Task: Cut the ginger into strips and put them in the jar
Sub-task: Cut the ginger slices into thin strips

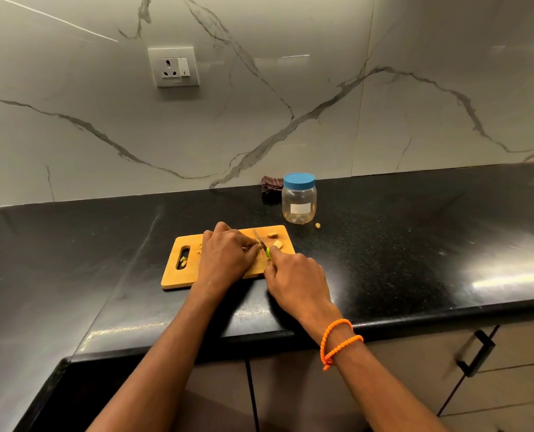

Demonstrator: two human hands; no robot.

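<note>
A wooden cutting board (pixel 178 275) lies on the black counter. On it, my left hand (pixel 225 258) pinches a ginger piece under its fingertips; that piece is mostly hidden. My right hand (pixel 295 282) grips a knife (pixel 259 240) by its green handle, the blade standing right beside my left fingertips. Two ginger chunks (pixel 275 240) lie on the board's far right part, and small bits (pixel 183 260) sit in the handle slot. The clear jar (pixel 299 201) stands behind the board with its blue lid on.
A dark checked cloth (pixel 271 185) lies against the marble wall left of the jar. One ginger scrap (pixel 318 225) sits on the counter (pixel 415 238) near the jar's base. A wall socket (pixel 173 67) is above. Cabinet handles (pixel 474 353) show below the counter edge.
</note>
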